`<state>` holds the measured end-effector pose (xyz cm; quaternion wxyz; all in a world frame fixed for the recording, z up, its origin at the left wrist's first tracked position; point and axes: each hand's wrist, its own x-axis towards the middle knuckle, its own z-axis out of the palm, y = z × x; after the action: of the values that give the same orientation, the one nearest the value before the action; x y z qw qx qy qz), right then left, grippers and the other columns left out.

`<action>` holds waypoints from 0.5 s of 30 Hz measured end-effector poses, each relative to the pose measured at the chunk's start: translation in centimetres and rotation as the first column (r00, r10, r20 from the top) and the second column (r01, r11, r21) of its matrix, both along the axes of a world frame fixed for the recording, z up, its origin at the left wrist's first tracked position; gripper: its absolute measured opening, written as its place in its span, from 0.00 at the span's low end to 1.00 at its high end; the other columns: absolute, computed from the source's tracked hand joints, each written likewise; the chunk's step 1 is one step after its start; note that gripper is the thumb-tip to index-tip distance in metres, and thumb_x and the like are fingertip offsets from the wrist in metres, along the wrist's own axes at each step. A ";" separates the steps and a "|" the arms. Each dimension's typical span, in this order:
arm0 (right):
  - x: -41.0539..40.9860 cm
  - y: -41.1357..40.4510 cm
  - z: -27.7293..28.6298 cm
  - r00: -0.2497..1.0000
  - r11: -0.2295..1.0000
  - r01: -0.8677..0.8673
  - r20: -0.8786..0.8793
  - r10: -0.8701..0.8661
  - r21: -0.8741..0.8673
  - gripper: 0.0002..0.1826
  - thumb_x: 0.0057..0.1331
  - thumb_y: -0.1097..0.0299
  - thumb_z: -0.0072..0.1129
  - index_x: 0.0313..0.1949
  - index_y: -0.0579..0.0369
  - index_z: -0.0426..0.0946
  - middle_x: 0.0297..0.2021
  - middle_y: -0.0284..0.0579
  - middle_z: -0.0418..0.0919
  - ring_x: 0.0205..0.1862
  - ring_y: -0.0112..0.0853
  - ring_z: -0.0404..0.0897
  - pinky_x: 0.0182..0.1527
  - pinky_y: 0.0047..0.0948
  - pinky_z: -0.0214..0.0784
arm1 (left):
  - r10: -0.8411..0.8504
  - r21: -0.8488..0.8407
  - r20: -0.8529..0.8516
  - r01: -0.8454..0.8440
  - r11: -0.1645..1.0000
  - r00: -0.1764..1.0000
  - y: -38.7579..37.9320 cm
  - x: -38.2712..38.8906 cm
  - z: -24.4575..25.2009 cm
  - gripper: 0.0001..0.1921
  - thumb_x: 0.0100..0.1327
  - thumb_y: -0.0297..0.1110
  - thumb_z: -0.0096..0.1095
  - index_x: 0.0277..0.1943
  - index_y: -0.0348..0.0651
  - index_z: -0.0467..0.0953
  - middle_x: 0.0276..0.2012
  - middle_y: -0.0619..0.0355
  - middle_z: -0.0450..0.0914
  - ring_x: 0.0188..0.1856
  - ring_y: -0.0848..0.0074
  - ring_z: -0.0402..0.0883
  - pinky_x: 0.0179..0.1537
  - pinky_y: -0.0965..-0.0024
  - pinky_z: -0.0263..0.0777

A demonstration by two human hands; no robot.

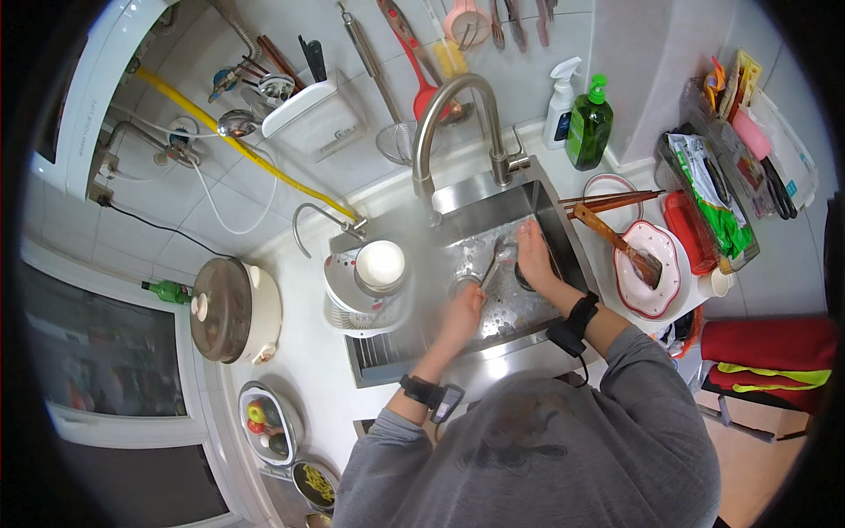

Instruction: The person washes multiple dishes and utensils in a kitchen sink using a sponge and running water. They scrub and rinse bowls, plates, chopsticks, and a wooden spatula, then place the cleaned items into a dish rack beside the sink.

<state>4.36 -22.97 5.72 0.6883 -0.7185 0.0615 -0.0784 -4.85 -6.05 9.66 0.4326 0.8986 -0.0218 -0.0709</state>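
Note:
My left hand (pixel 465 310) grips the near end of a slim metal utensil (pixel 490 265) over the stainless steel sink (pixel 581 267). Its far end lies close to the fingers of my right hand (pixel 536 257); glare and water blur that end, and whether those fingers hold it is unclear. Beneath my hands the wet basin floor has drops on it, and a round metal thing (pixel 464 282) lies just beyond my left hand. The curved faucet (pixel 422 152) arches over the sink, with a misty blur below its spout.
Left of the basin, a white draining basket (pixel 366 325) bears stacked bowls (pixel 380 263). A plate with a scalloped red rim (pixel 630 290), holding a wooden-handled spatula (pixel 604 228), stands right, near chopsticks (pixel 620 198). Green soap (pixel 589 132) and spray (pixel 560 105) bottles stand behind. An electric pot (pixel 267 317) sits left.

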 end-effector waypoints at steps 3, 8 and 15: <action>0.5 1.4 -0.9 0.999 0.997 -0.035 -0.019 0.037 0.065 0.17 0.68 0.62 0.46 0.49 0.61 0.64 0.35 0.55 0.75 0.40 0.43 0.77 0.39 0.34 0.68 | 0.024 -0.190 -0.097 -0.042 0.981 0.995 -1.2 0.0 -1.6 0.12 0.69 0.35 0.41 0.34 0.38 0.69 0.18 0.56 0.68 0.21 0.74 0.68 0.26 0.72 0.62; 0.8 1.7 -1.7 0.992 0.989 -0.130 0.013 0.129 0.072 0.15 0.67 0.66 0.48 0.48 0.62 0.64 0.33 0.47 0.76 0.34 0.34 0.79 0.34 0.30 0.70 | 0.013 -0.386 -0.155 -0.072 0.920 0.988 -1.8 0.0 -3.2 0.12 0.70 0.36 0.41 0.33 0.41 0.69 0.17 0.64 0.65 0.20 0.83 0.63 0.23 0.77 0.57; -1.3 3.7 -2.8 0.971 0.896 -0.080 -0.168 0.168 0.437 0.11 0.67 0.69 0.46 0.46 0.60 0.63 0.36 0.44 0.74 0.34 0.29 0.77 0.37 0.26 0.70 | 0.044 -0.428 -0.239 -0.146 0.892 0.970 -2.4 1.1 -4.8 0.12 0.70 0.36 0.39 0.33 0.41 0.68 0.19 0.63 0.67 0.21 0.81 0.65 0.23 0.75 0.60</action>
<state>3.06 -19.23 2.96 0.8227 -0.5570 0.1003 0.0543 -3.80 -8.42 4.86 0.6279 0.7630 0.0556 -0.1430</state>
